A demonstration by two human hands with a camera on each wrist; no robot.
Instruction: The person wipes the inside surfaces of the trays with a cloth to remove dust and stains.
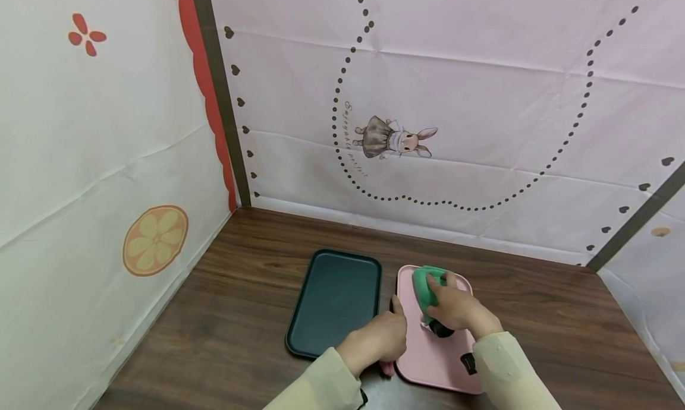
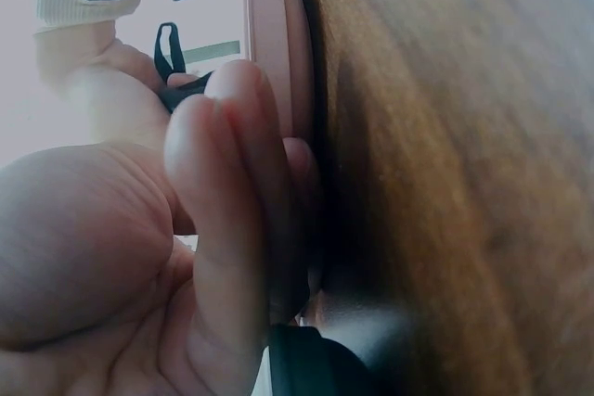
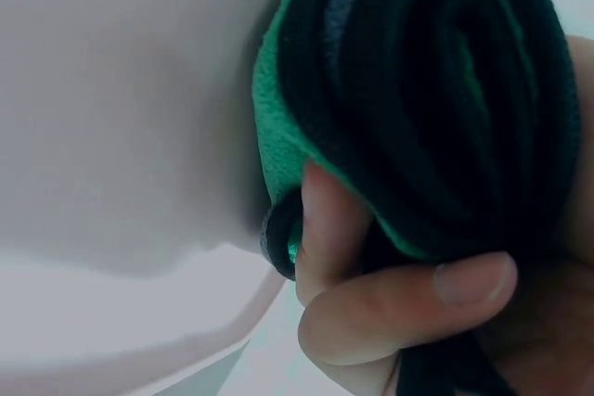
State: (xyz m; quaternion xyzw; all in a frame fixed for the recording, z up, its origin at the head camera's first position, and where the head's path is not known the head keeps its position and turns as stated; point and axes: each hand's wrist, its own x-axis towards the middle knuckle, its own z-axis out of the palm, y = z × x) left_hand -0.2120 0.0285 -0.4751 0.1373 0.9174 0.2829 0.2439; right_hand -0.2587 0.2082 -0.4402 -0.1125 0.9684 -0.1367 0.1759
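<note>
My right hand (image 1: 455, 306) grips a green cloth bundle (image 1: 423, 291) with a black end over the pink tray (image 1: 428, 362). In the right wrist view the rolled cloth (image 3: 427, 108) shows dark layers wound inside a fuzzy green outside, with fingers (image 3: 408, 308) curled against it. Whether it is one piece or more I cannot tell. At the pink tray's left edge is my left hand (image 1: 380, 337), one digit pointing forward along the rim. Its fingers (image 2: 246, 164) look fairly straight in the left wrist view and hold nothing visible; contact with the rim is unclear.
A dark green tray (image 1: 334, 303) lies left of the pink one, on the brown wooden table (image 1: 235, 315). Printed cloth walls (image 1: 481, 131) stand at the back and both sides. A black tab (image 1: 468, 363) shows beside the right sleeve.
</note>
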